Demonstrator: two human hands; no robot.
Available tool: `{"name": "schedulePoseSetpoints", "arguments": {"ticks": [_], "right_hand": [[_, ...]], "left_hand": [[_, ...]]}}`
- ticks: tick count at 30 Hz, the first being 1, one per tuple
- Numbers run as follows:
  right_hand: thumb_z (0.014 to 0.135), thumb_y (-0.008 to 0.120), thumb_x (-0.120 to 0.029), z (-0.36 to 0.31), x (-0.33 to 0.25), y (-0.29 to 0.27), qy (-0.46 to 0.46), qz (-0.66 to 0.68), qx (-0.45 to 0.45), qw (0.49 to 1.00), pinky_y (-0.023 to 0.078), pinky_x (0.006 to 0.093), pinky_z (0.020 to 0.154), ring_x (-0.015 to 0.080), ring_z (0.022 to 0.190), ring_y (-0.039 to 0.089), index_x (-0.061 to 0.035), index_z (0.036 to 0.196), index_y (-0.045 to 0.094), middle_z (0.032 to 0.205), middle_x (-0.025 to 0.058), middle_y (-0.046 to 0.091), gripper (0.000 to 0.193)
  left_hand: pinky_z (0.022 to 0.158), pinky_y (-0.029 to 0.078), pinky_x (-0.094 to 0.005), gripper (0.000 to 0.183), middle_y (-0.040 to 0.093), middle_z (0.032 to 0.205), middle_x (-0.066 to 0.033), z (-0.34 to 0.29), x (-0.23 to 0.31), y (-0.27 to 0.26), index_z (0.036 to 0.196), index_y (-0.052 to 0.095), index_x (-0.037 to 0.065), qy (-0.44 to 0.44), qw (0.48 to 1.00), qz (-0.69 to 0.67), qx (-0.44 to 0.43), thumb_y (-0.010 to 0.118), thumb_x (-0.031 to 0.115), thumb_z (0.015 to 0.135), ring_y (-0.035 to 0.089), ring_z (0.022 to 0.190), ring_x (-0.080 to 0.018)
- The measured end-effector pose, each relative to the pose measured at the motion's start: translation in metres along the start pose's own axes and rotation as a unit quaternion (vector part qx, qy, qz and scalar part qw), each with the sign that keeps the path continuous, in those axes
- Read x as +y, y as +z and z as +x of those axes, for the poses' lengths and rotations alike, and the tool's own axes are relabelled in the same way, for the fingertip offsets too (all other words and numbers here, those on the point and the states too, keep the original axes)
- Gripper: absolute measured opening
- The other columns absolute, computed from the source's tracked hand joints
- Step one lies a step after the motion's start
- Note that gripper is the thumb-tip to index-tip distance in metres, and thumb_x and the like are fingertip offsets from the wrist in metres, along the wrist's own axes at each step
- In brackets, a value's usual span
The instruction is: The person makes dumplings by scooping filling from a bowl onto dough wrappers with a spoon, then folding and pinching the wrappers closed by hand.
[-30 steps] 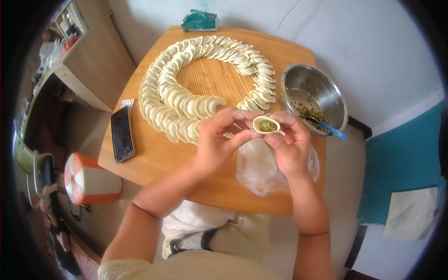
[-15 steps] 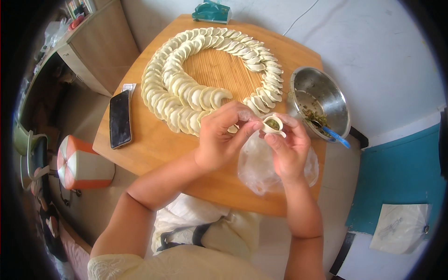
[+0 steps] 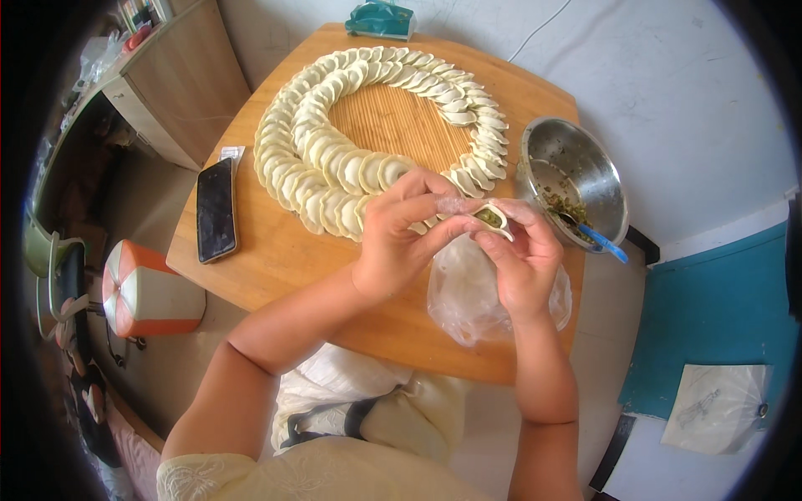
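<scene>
Between both hands, above the right part of the table, is a half-folded dumpling (image 3: 491, 219) with green filling showing in its gap. My left hand (image 3: 409, 227) pinches its left end between thumb and fingers. On the other end, my right hand (image 3: 528, 255) is closed, thumb in front and fingers behind. Finished dumplings (image 3: 288, 154) lie overlapping in curved rows on a round slatted mat (image 3: 393, 121) just beyond my left hand. Below my right hand rests a clear plastic bag (image 3: 464, 292), its contents hard to make out.
To the right, a steel bowl (image 3: 608, 150) holds green filling and a blue-handled spoon (image 3: 603, 242). A black phone (image 3: 216, 209) lies at the left edge of the wooden table (image 3: 292, 288). A teal packet (image 3: 380, 20) sits at the far edge; an orange-and-white stool (image 3: 154, 288) stands left.
The dumpling wrapper's opening has narrowed as my fingers press its edges together. Both hands have shifted slightly to the right.
</scene>
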State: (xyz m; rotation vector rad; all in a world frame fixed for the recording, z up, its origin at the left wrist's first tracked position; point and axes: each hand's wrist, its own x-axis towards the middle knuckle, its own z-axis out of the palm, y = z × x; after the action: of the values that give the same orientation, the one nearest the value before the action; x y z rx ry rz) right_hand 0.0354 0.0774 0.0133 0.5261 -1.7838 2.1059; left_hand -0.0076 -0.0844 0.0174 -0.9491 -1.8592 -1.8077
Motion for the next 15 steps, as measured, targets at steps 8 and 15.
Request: {"name": "schedulePoseSetpoints", "arguments": {"ticks": [8,15], "right_hand": [[0.08,0.067,0.005,-0.0026,-0.0026,0.0074,0.05,0.003,0.021,0.999,0.048,0.0266,0.084,0.0149,0.1,0.058,0.0041,0.111,0.056,0.105,0.0086,0.058,0.033],[0.081,0.067,0.002,-0.0016,-0.0018,0.0026,0.042,0.014,0.023,0.999,0.049,0.0261,0.083,0.0143,0.097,0.059,0.002,0.108,0.05,0.104,0.0097,0.059,0.032]], "left_hand": [[0.062,0.047,-0.0266,0.013,0.059,0.085,-0.0074,0.0027,0.0012,0.0036,0.082,0.066,0.004,0.052,0.995,0.085,0.019,0.07,-0.003,0.073,0.059,0.074,-0.0176],[0.06,0.048,-0.0271,0.021,0.059,0.085,-0.0065,0.001,0.0053,0.0026,0.09,0.069,0.005,-0.004,1.0,0.016,0.008,0.071,-0.004,0.072,0.059,0.074,-0.0159]]}}
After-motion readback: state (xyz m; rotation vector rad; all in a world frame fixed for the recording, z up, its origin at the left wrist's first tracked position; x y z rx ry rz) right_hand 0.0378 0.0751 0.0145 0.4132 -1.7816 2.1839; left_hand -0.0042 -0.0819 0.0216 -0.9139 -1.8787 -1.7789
